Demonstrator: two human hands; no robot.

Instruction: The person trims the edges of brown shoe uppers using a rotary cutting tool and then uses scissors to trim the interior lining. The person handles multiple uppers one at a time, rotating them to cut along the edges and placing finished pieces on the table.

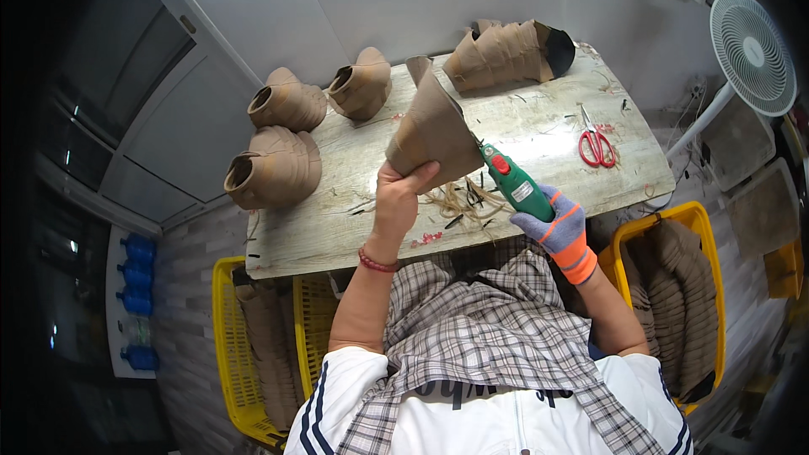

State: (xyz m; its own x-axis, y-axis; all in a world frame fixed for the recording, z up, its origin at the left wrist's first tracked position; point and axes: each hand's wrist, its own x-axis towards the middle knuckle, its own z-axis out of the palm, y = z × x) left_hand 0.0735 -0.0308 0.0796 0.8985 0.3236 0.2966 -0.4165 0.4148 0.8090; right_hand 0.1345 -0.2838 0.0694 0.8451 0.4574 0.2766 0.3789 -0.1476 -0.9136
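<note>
My left hand (399,200), bare with a red bead bracelet at the wrist, grips the lower edge of a brown curved fabric piece (436,131), like a shoe upper, held up over the table. In a grey and orange glove, my right hand (558,232) is wrapped round a green handheld power tool (521,185) with a red button. The tool's tip meets the piece's right edge; its exact contact is too small to make out. Beneath them lies a tangle of tan trimmed strips (463,200). Red-handled scissors (597,145) rest on the table to the right.
Nested stacks of brown pieces (278,167) stand at the table's left, and a longer stack (506,57) lies at the back. Scraps litter the pale wooden tabletop (329,236). Yellow baskets (226,320) flank me, holding more brown pieces (674,303). A white fan (752,52) stands right.
</note>
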